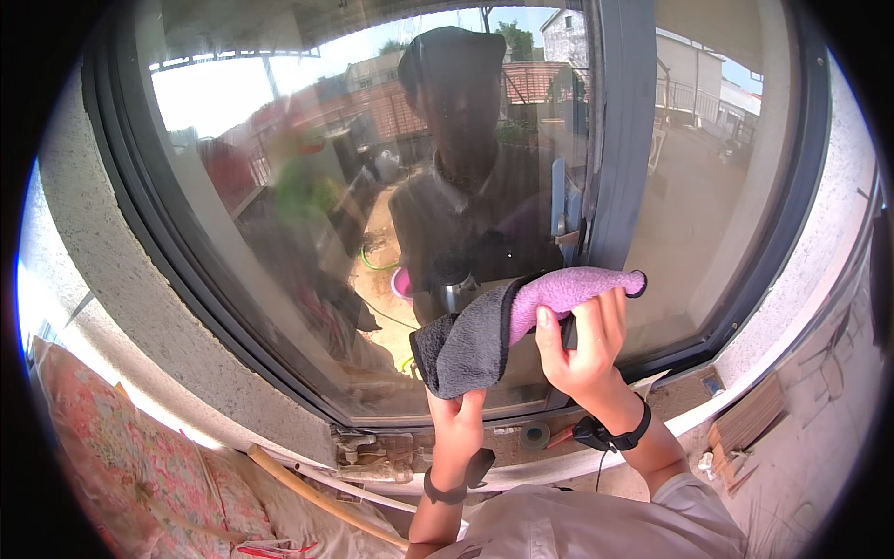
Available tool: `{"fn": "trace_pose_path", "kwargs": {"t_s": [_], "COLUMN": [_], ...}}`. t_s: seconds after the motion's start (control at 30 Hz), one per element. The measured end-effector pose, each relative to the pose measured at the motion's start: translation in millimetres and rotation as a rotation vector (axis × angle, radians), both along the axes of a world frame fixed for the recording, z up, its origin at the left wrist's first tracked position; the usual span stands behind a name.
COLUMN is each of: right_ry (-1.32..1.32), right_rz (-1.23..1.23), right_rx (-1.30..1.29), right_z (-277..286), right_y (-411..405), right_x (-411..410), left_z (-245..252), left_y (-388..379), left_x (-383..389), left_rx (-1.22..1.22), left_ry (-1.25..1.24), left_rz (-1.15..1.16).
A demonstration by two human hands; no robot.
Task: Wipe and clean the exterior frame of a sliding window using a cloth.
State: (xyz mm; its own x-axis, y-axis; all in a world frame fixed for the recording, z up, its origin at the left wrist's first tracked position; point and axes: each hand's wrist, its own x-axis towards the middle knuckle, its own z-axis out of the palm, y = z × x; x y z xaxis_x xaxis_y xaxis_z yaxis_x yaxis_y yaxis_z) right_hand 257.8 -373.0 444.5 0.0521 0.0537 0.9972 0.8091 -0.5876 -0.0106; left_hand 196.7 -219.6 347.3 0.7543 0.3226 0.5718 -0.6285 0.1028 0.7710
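Note:
A two-sided cloth, pink on one face and dark grey on the other [552, 297], is stretched and twisted between my hands in front of the window. My left hand [456, 423] grips its grey end from below; most of those fingers are hidden behind the fabric. Higher up and to the right, my right hand [590, 346] holds the pink part, with the thumb apart on the near side. Behind the cloth stands the window pane [314, 230], which carries reflections of a person and a yard. Both wrists wear dark straps.
A dark window frame post [621, 140] rises at right of the pane. On the sill lie a tape roll [535, 435] and crumpled clear plastic [377, 458]. Low left are a wooden pole [314, 492] and floral fabric [133, 433]. Flat cardboard [751, 419] sits at right.

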Motion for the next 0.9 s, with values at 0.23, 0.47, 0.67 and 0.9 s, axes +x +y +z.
{"fn": "trace_pose_path", "kwargs": {"t_s": [0.23,0.47,0.67,0.9], "right_ry": [-0.016,0.025,0.004,-0.064], "right_rz": [-0.245,-0.341,-0.321,-0.095], "right_rx": [0.091,-0.015,0.043,-0.283], "right_z": [66,39,75,106], "right_y": [-25,-22,-6,58], "right_x": [31,25,31,21], "left_z": [91,81,121,124], "left_y": [-35,-37,-25,4], "left_x": [23,24,31,20], "left_rx": [0.217,0.283,0.177,-0.037], "left_ry": [-0.114,-0.108,-0.227,-0.249], "left_rz": [-0.072,-0.02,-0.101,0.029]}}
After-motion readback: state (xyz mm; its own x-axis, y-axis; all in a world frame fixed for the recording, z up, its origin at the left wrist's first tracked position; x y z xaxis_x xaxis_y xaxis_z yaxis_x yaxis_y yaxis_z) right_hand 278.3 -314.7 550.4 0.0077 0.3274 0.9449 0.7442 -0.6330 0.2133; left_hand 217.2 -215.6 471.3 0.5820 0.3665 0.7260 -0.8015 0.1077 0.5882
